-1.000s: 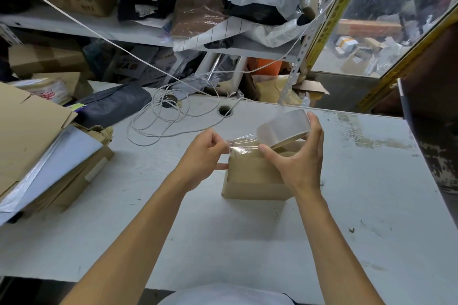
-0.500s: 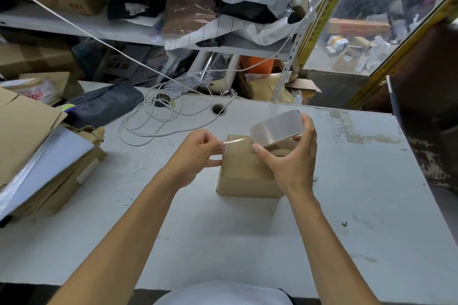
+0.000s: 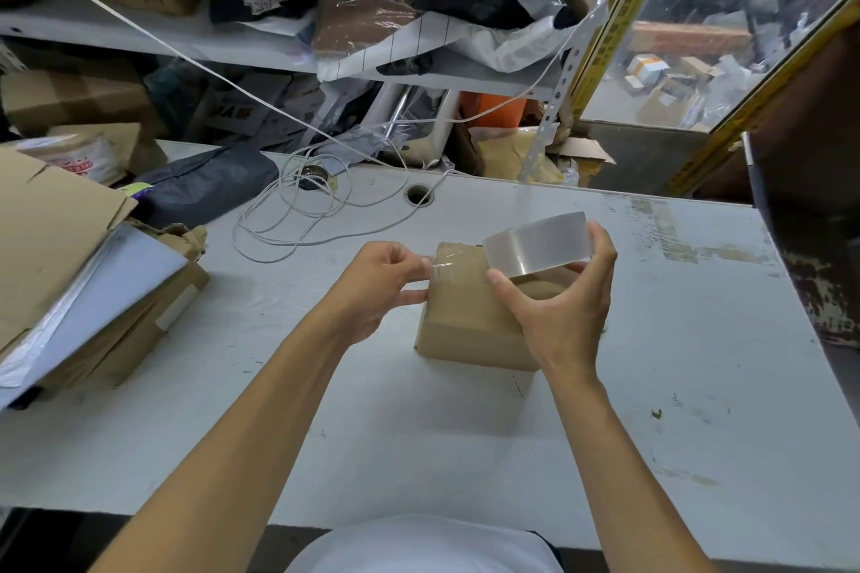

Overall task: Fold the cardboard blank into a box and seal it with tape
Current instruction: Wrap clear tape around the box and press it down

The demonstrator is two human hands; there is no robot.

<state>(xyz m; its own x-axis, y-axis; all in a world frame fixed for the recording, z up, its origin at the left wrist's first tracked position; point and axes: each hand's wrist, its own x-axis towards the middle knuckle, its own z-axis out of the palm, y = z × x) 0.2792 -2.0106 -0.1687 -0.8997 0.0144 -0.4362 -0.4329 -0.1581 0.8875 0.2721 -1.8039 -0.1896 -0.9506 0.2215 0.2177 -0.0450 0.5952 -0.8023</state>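
Note:
A small brown cardboard box (image 3: 465,316) stands closed on the white table (image 3: 465,423) in front of me. My right hand (image 3: 563,307) grips a roll of clear tape (image 3: 535,244) just above the box's right half. A short strip of tape (image 3: 442,263) stretches from the roll to the left across the box top. My left hand (image 3: 379,284) pinches the free end of that strip at the box's upper left edge. The box's far right side is hidden behind my right hand.
A stack of flat cardboard and sheets (image 3: 79,265) lies at the table's left edge. A coiled white cord (image 3: 307,209) and a dark bag (image 3: 209,186) lie at the back left, near a cable hole (image 3: 419,195). Cluttered shelves rise behind the table.
The strip of tape between my hands has dropped lower, closer to the box top. Both hands keep their grip and have shifted only a little.

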